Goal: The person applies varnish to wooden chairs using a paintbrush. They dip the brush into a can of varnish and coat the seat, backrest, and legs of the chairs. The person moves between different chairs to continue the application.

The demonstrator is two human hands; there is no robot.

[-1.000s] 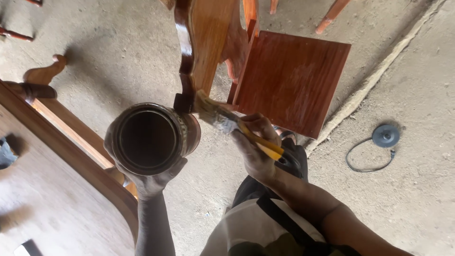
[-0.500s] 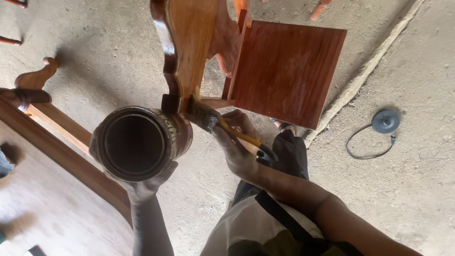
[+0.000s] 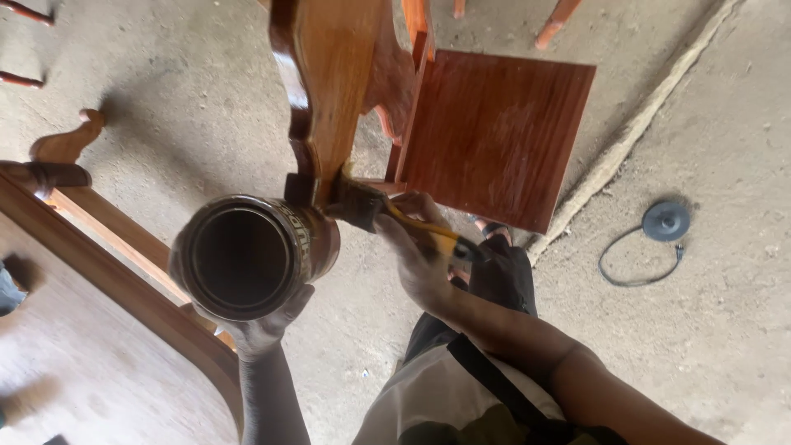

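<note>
My left hand (image 3: 262,328) grips a round tin (image 3: 247,257) from below; its open mouth faces me and its inside looks dark. In my right hand (image 3: 416,257) is a paintbrush (image 3: 387,216) with a yellow handle. The dark bristles press against the lower edge of a curved, glossy wooden chair back (image 3: 329,91). The square reddish wooden seat (image 3: 494,136) lies just to the right of the brush.
A long wooden frame piece (image 3: 124,272) runs along the lower left over a pale board. A round grey disc with a black cord (image 3: 663,222) lies on the concrete floor at right. Wooden legs (image 3: 556,21) show at the top edge.
The brush has slid along the chair back's lower edge and the tin has shifted slightly in my left hand. The view has moved a little too.
</note>
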